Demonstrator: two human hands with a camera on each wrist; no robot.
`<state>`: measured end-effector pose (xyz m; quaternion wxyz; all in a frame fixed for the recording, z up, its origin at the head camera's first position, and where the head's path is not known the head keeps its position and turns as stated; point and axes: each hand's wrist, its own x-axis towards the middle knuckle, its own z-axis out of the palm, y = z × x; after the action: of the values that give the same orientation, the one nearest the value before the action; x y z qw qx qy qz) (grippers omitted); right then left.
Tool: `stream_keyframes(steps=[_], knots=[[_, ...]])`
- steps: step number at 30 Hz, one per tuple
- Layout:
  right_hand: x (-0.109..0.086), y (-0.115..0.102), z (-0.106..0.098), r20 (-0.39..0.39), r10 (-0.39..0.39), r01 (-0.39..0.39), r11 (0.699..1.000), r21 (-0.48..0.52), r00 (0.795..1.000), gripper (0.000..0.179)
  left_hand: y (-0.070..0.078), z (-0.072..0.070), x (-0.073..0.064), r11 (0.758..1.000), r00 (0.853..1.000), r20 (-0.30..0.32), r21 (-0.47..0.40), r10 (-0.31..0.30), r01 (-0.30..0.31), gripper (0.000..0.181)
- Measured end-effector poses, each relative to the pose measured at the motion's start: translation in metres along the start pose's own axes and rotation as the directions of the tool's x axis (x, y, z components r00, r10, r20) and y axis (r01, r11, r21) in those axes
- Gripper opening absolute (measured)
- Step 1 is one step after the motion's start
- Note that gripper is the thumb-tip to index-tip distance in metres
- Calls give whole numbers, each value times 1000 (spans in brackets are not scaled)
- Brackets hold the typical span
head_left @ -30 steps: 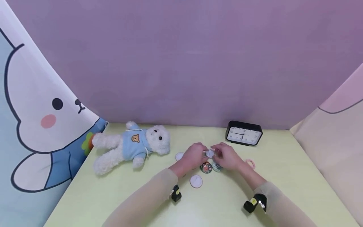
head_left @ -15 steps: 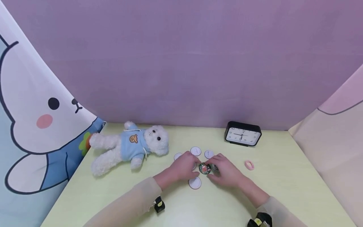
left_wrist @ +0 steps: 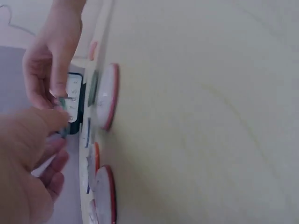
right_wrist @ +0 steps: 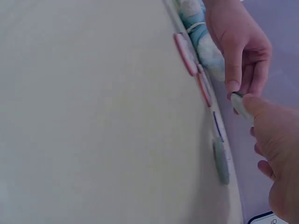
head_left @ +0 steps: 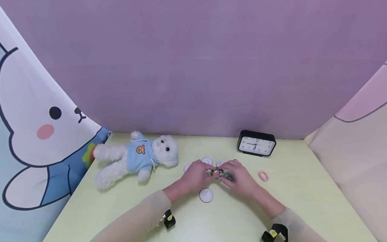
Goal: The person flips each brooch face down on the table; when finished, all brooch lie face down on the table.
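Observation:
A round pin badge (head_left: 216,173) with a dark green and red picture is held up between both hands. My left hand (head_left: 195,177) pinches its left edge, and my right hand (head_left: 242,179) pinches its right edge. In the right wrist view the badge (right_wrist: 240,106) is tilted and raised above the table, thumbs and fingers of both hands on it. A greenish badge (head_left: 228,176) lies by my right fingers, partly covered. Face down near the hands lie several white-backed badges, including one in front (head_left: 206,195) and another behind (head_left: 207,161).
A white plush toy (head_left: 140,156) in a blue hoodie lies on the left of the pale table (head_left: 235,218). At the back right stands a black alarm clock (head_left: 257,143). A pink hair tie (head_left: 263,176) lies right of my right hand.
A white-backed badge that was between the hands now lies on the table behind them. Both hands moved nearer, closed on the dark green picture badge and lifted it.

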<state>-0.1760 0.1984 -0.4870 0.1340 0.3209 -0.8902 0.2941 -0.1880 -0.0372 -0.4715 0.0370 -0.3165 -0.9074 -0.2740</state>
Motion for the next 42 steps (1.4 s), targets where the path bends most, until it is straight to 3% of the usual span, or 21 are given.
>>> stream_keyframes(steps=[4, 9, 13, 17, 21, 26, 34, 42], knots=[[7, -1, -9, -133, -10, 20, 997, 77, 991, 31, 1, -6, 0, 989, 990, -132, -144, -40, 21, 29], [14, -4, -15, -256, -3, 40, 989, 139, 967, 24, 4, -6, 1, 977, 964, -267, -209, -19, -39, 20], [16, -5, -16, -304, 8, 41, 987, 157, 953, 25, 6, -6, 3, 967, 937, -349, -236, 5, -93, 15], [16, -6, -16, -300, 20, 40, 980, 193, 954, 28, 7, -7, 4, 961, 920, -392, -250, 12, -119, 13], [14, -10, -17, -272, 49, 22, 968, 250, 961, 27, 7, -8, 2, 964, 920, -392, -246, -4, -100, 14], [13, -14, -16, -241, 80, -4, 953, 303, 967, 28, 8, -8, -1, 960, 934, -354, -275, -40, -63, 22], [10, -16, -13, -197, 123, -53, 944, 326, 973, 33, 4, -7, -7, 942, 954, -298, -318, 11, -110, 42], [5, -17, -15, -81, 122, -92, 947, 308, 989, 43, 2, -3, -10, 955, 976, -218, -293, -30, -37, 39]])
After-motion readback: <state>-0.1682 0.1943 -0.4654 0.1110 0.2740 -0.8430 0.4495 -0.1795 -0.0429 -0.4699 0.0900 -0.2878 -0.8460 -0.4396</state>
